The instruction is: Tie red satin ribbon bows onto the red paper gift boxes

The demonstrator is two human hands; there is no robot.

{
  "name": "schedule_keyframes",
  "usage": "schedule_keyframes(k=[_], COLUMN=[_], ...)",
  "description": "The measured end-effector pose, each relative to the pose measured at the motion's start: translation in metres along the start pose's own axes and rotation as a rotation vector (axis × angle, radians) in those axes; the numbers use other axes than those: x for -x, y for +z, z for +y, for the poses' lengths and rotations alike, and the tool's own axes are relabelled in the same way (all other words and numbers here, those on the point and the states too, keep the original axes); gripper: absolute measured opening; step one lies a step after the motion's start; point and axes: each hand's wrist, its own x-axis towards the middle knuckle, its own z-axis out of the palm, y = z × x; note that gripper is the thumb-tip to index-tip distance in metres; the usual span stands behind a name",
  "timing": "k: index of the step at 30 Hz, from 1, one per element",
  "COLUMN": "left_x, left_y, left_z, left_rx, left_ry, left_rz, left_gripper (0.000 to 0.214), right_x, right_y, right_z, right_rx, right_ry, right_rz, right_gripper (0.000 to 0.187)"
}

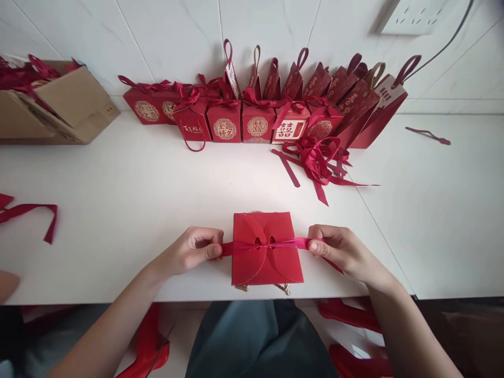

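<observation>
Pale tiles (177, 37) backed a white table (149, 173); at its near edge sat one red box (268, 269), taken as the clock's centre. Its flaps (244, 261) were folded down and one ribbon (289, 243) ran taut across them; no bow was formed yet, and I couldn't tell whether a knot held. The left hand (199, 249) at nine o'clock and right hand (334, 249) at three each pinched the ribbon between thumb and curled fingers. At least seven ribboned boxes (258, 126) stood around twelve, one carton (82, 100) at ten, one ribbon heap (321, 163) at one.

Pkg workroom, prob.: wht table (157, 184) w/ red boxes (258, 127), ribbon pile (317, 157), carton (79, 97)
</observation>
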Motion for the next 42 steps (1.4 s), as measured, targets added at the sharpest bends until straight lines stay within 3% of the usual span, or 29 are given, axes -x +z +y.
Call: schedule_keyframes(k=[5, 11, 15, 17, 20, 23, 29, 35, 42], left_x=[0.001, -0.002, 0.0, 0.001, -0.001, -0.003, 0.003, 0.011, 0.019], left_y=[-0.003, -0.002, -0.001, 0.003, 0.014, 0.029, 0.057, 0.062, 0.055], left_z=[-0.002, 0.002, 0.016, 0.024, 0.031, 0.029, 0.019, 0.031, 0.056], left_rx=[-0.049, -0.064, 0.078, 0.156, 0.096, 0.048, 0.406, 0.158, -0.136], left_ry=[-0.037, -0.063, -0.054, -0.063, -0.074, -0.027, 0.085, 0.064, 0.003], left_rz=[-0.022, -0.023, -0.111, -0.132, 0.018, 0.14, 0.24, 0.247, 0.298], left_gripper=[0.044, 0.04, 0.037, 0.041, 0.039, 0.037, 0.043, 0.037, 0.027], right_x=[0.001, -0.012, -0.013, -0.014, -0.014, -0.012, 0.008, 0.023, 0.005], right_y=[-0.004, -0.002, 0.003, 0.006, 0.011, 0.016, 0.02, 0.025, 0.041], right_z=[0.003, 0.005, 0.002, -0.002, -0.01, -0.016, -0.021, -0.051, -0.068], right_rx=[0.029, -0.045, -0.244, -0.337, -0.284, -0.228, -0.254, -0.148, -0.007], right_ry=[0.034, -0.01, -0.051, -0.098, -0.108, -0.122, -0.18, -0.268, -0.368], right_rz=[-0.015, -0.159, -0.235, -0.196, -0.075, -0.046, -0.084, 0.001, 0.058], right_gripper=[0.044, 0.039, 0.029, 0.03, 0.035, 0.036, 0.036, 0.028, 0.025])
